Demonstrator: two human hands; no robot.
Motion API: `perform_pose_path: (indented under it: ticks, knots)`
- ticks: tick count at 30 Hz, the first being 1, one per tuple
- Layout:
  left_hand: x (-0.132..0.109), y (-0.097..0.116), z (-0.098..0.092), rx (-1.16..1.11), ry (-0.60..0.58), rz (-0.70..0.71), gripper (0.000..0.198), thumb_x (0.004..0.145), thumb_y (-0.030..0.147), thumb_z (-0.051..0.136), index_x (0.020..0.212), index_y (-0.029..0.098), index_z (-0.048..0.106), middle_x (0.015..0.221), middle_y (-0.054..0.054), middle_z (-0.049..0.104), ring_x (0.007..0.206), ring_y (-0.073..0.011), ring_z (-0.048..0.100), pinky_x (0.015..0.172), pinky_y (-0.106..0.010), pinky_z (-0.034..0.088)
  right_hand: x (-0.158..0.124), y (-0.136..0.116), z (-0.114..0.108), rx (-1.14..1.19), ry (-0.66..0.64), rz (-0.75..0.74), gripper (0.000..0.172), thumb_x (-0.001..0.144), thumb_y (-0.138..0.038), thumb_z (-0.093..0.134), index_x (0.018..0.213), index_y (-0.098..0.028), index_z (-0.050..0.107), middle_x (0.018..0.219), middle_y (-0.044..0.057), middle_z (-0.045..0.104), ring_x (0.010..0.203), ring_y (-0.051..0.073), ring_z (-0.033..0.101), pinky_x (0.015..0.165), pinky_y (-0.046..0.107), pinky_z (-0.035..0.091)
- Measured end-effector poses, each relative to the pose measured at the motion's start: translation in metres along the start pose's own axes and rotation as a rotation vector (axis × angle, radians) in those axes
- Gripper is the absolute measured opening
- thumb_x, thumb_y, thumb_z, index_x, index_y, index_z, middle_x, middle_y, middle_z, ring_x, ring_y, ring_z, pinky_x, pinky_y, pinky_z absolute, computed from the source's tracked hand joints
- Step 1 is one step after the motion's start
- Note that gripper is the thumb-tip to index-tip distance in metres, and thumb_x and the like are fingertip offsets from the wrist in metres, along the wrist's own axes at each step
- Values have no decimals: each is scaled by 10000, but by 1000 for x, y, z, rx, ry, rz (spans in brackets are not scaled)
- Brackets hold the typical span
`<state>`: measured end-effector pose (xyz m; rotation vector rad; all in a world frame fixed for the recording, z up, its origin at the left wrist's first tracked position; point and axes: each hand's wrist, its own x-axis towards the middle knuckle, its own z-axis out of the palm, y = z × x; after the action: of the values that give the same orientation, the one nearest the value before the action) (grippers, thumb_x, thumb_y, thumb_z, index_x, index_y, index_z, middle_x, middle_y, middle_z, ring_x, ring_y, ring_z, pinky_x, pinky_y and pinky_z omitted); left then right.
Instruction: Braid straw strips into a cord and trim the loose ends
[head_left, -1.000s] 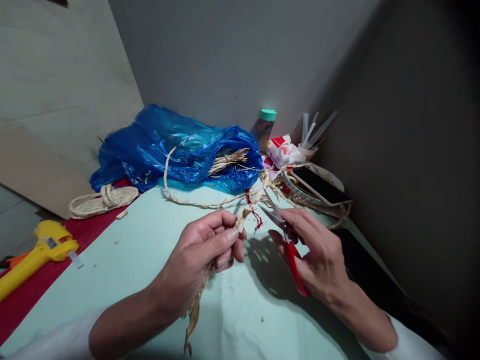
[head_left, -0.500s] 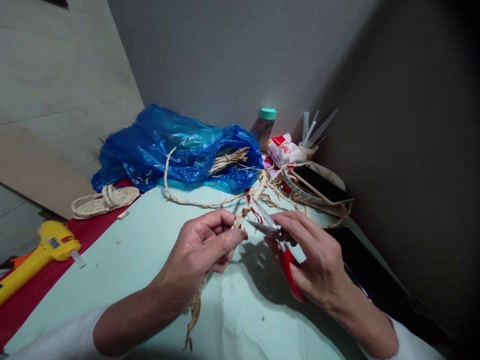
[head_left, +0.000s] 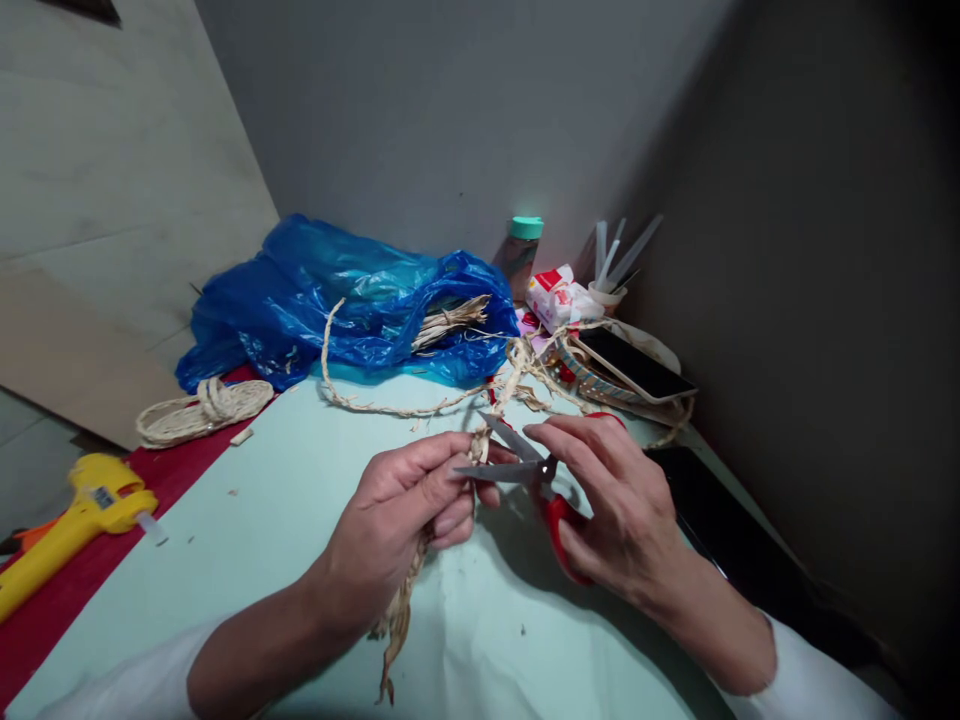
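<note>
My left hand (head_left: 420,495) is closed round a braided cord (head_left: 480,443) of dry, straw-coloured fibre. Its frayed tail (head_left: 397,640) hangs below my palm, and the upper part runs away from me toward the back of the table. My right hand (head_left: 622,490) grips red-handled scissors (head_left: 545,468). Their blades are spread and point left, with the cord between them just beside my left fingertips. I cannot tell whether the blades touch the fibre.
A blue plastic bag (head_left: 352,300) with dry fibre strands lies at the back. To the left are a woven sole-shaped piece (head_left: 206,412) and a yellow glue gun (head_left: 97,500). At right stand a basket holding a phone (head_left: 634,362), a tissue pack (head_left: 559,298) and a green-lidded jar (head_left: 523,250).
The scissors have moved left and opened wider, and their blades now straddle the cord by my left fingers. My left hand has stayed nearly in place. The view has shifted slightly.
</note>
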<state>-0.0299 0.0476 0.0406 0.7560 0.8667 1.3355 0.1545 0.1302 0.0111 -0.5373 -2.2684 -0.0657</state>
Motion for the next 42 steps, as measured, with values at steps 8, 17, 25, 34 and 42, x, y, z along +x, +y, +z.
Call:
perform_pose_path:
  ticks: [8,17,25,34,42]
  knots:
    - [2,3,2,23,57,28,38,851,192,631,880,167,634,664,-12,629,480,-62,474,474,-171,413,-1,-1,0,-20,1,-16,483,702,-52,542,1172,-160,534,1053,131,627,879,246,583,713,383,504]
    - [5,3,0,-22,113,7,127,741,92,728,865,118,738,801,-37,664,675,-89,573,642,-180,491,-3,-1,4,-36,-21,-13,500,714,-65,538,1203,-168,513,1094,137,615,932,254,587,746,389,512]
    - [1,4,1,-26,88,5,214,784,122,705,993,163,728,921,-41,684,761,-94,595,692,-169,488,-3,-3,8,-141,-50,-74,442,749,-126,576,1189,-105,538,1069,159,636,857,251,557,712,392,509]
    - [3,1,3,-40,46,-30,228,736,29,681,923,136,757,853,-36,687,693,-77,566,691,-161,480,-2,-2,8,-309,63,-127,385,835,-74,508,1213,-116,566,1050,172,665,867,258,610,710,407,508]
    - [2,1,3,-44,2,-53,208,792,45,651,954,139,741,890,-35,653,683,-66,520,648,-161,463,-4,-5,7,-118,32,-17,448,742,-59,545,1181,-148,538,1072,137,643,920,253,603,745,391,503]
